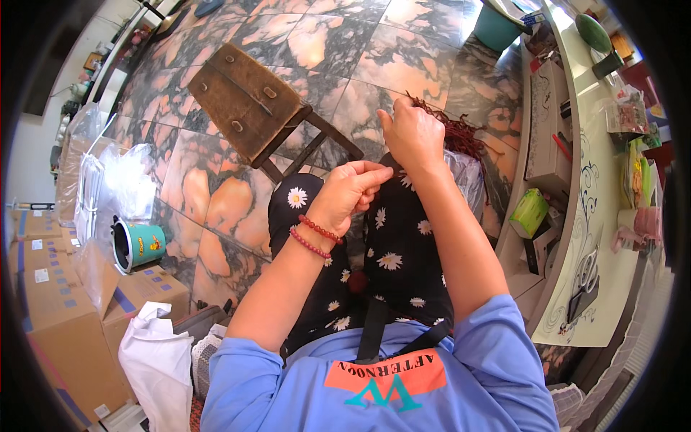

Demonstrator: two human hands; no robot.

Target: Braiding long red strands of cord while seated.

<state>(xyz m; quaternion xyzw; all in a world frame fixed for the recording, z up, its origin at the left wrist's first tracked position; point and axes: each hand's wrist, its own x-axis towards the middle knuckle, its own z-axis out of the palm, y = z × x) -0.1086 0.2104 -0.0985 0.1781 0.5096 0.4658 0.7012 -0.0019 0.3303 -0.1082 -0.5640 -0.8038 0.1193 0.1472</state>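
My left hand [353, 191], with two red bead bracelets [318, 235] at the wrist, is held above my knees, its thumb and index fingertip pinched together. Whatever may be between those fingertips is too small to see. Farther forward and to the right, my right hand [413, 132] is over my right knee, back up, beside a bundle of dark red strands [464, 135]. The hand hides part of the bundle and its own inner fingers, so its hold on a strand cannot be told. The bundle lies on clear plastic wrapping [464, 175].
A wooden stool [245, 100] stands ahead on the marble floor. At left are a teal bucket [148, 243], cardboard boxes [59, 286] and a white cloth [156, 362]. A long table [583, 216] with scissors [586, 272] runs along the right; a green bin [496, 27] stands beyond.
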